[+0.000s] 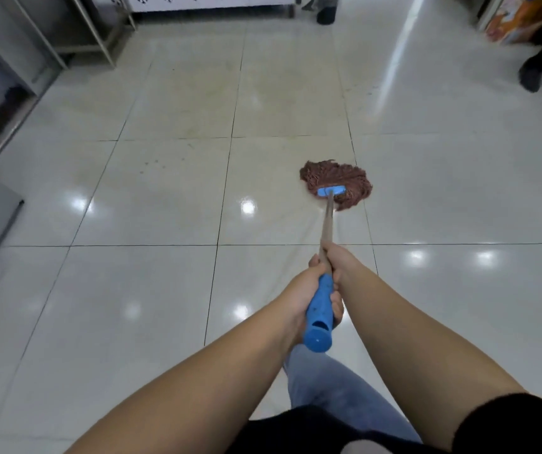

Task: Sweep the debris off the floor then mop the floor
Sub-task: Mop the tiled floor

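Low in the middle of the frame, the left hand (299,290) is curled round the blue grip (319,314) at the near end of the mop handle (327,224), and the right hand (340,260) is wrapped round the wooden shaft just above it, the two hands touching each other. Both bare forearms run down to the lower corners, the right one ending in a black sleeve (518,424) at the lower right, and a leg in blue jeans (328,381) shows between them. The shaft slants up from the hands to a blue clamp (331,191), where the reddish-brown mop head (336,180) lies spread flat on the floor (165,290), right of centre and across a tile joint. The floor is glossy pale tile with dark grout lines and bright light reflections. The tiles above the mop, toward upper centre, look duller and yellowish. Metal furniture legs (99,37) stand at the upper left, a dark round object (327,13) sits at the top edge, and a dark shoe (530,77) is at the upper right.
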A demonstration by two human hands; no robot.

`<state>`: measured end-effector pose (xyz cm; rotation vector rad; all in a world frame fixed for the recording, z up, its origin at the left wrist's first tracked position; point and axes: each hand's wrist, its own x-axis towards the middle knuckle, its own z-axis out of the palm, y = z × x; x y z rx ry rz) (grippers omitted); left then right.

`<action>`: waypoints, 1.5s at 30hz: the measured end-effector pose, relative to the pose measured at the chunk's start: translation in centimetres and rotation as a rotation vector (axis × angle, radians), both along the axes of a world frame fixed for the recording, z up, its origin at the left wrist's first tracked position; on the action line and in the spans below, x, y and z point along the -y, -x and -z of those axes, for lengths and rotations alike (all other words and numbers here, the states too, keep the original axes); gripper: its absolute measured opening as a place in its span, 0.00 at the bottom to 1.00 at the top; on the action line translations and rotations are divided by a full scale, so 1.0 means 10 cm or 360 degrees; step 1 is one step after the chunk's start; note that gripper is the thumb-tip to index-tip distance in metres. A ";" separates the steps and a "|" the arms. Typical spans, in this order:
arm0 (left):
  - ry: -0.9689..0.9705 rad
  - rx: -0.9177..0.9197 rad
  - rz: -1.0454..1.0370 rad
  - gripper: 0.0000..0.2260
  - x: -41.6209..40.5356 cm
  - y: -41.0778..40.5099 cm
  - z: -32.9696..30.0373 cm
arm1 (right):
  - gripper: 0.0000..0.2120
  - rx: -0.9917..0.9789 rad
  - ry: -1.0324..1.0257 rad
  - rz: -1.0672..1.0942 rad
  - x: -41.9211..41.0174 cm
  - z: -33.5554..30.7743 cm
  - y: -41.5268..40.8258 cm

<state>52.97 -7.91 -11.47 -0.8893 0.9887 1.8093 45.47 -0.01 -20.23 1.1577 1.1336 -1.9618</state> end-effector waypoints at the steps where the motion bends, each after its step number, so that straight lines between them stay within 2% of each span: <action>1: -0.0011 0.0031 -0.0040 0.20 -0.06 -0.20 0.03 | 0.17 0.0037 0.0020 -0.0022 -0.02 0.01 -0.23; 3: -0.0032 0.0084 -0.0087 0.20 -0.18 -0.48 0.04 | 0.15 0.0047 -0.0030 -0.0030 -0.10 -0.05 -0.53; 8: -0.0043 0.0105 -0.0051 0.20 -0.47 -0.53 0.06 | 0.10 -0.0053 -0.0262 -0.0018 -0.45 -0.22 -0.63; 14: 0.0154 0.0165 -0.0033 0.22 -1.02 -0.09 0.11 | 0.12 0.0002 -0.0276 -0.0090 -0.95 -0.15 -0.18; 20: 0.0122 0.0089 -0.0191 0.22 -1.98 0.89 -0.04 | 0.17 -0.0103 -0.0409 -0.0303 -1.80 -0.15 0.92; 25: 0.0132 0.0136 -0.0131 0.24 -2.45 1.61 0.00 | 0.17 -0.0057 -0.0501 -0.0373 -2.30 -0.10 1.65; 28: 0.0141 0.0115 -0.0111 0.24 -2.65 2.16 0.08 | 0.18 0.0004 -0.0431 -0.0366 -2.50 -0.02 2.22; 35: 0.0284 0.0119 0.0015 0.26 -2.82 3.78 0.34 | 0.15 -0.0003 -0.0494 -0.0444 -2.64 0.24 3.83; 40: 0.0252 0.0066 0.0072 0.24 -2.98 5.25 0.21 | 0.19 0.0019 -0.0442 -0.0410 -2.85 -0.01 5.26; 45: 0.0222 0.0091 0.0110 0.26 -3.24 6.29 0.06 | 0.19 0.0043 -0.0532 -0.0619 -3.07 -0.11 6.32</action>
